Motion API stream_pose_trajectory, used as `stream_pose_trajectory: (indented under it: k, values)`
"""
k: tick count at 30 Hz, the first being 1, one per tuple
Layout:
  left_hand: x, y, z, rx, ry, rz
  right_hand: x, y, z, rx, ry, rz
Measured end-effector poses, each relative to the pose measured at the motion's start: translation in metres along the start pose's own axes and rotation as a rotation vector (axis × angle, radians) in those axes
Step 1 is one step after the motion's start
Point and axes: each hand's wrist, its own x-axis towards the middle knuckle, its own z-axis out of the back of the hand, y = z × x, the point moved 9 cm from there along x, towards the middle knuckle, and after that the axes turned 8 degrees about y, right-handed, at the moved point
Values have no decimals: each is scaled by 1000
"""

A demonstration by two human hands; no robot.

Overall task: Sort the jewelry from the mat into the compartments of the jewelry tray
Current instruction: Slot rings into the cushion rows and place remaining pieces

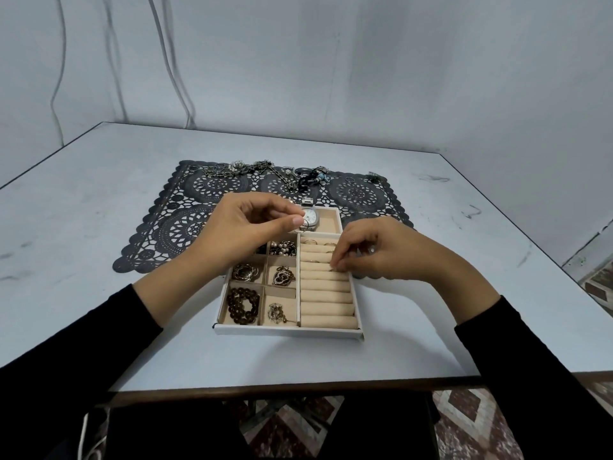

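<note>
A cream jewelry tray sits at the table's near middle, partly on a dark lace mat. Its left compartments hold bracelets and chains; a watch lies in the top compartment. The right side has ring rolls with a few rings in the upper slots. My left hand hovers over the tray's upper left and pinches a thin ring between thumb and forefinger. My right hand has its fingertips down on the ring rolls, pinching something small that I cannot make out. Loose jewelry lies along the mat's far edge.
The pale table ends at a near edge below the tray and a right edge beside patterned floor tiles. A wall with hanging cables stands behind the table. A small item lies at the mat's far right corner.
</note>
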Motion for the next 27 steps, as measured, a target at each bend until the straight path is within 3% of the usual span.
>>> stream_pose_trajectory:
  k: [3, 6, 8, 11, 15, 19, 27]
  values:
    - [0, 3, -1, 22, 10, 17, -4, -8, 11, 205, -137, 26]
    - [0, 8, -3, 39, 29, 50, -11, -30, 31, 313, -436, 10]
    - [1, 10, -6, 63, 50, 48, -18, -50, 41, 357, -607, -50]
    - [2, 13, -12, 111, 97, 46, -24, -72, 45, 328, -718, -125]
    - [2, 14, -20, 248, 177, 42, -28, -81, 47, 53, -755, -190]
    - [1, 11, -29, 334, 232, 6, -24, -80, 40, -167, -677, -208]
    - [-1, 0, -41, 527, 283, -160, -19, -81, 30, -243, -581, -227]
